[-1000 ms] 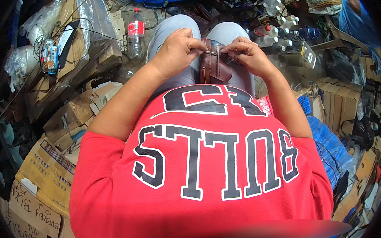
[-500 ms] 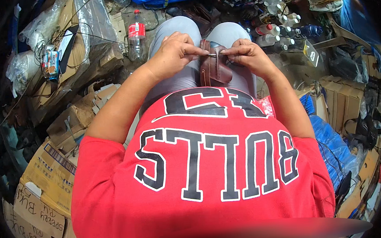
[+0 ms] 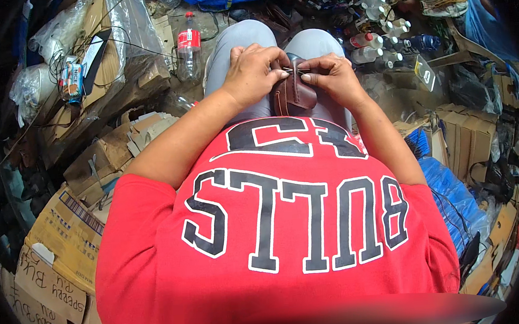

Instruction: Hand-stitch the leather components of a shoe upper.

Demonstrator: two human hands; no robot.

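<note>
A dark brown leather shoe (image 3: 294, 94) is propped between my knees, with a raised seam down its middle and a tan cord along its left side. My left hand (image 3: 255, 71) is closed in a pinch at the left of the seam, on what looks like a thin needle (image 3: 288, 70). From the other side my right hand (image 3: 333, 77) pinches close to the leather, thumb and forefinger together. What lies between those fingertips is too small to make out. The fingertips of both hands almost meet over the upper part of the seam.
A clear bottle with a red cap (image 3: 189, 45) stands beyond my left knee. Several small bottles (image 3: 367, 54) cluster past the right one. Cardboard (image 3: 60, 242) and plastic wrap (image 3: 129, 26) lie at the left, with blue plastic sheeting (image 3: 451, 191) and boxes at the right.
My left hand has shifted right and closer to the seam, its fingers curling in more. The right hand has moved slightly left, and its fingertips are now bunched nearer the leather.
</note>
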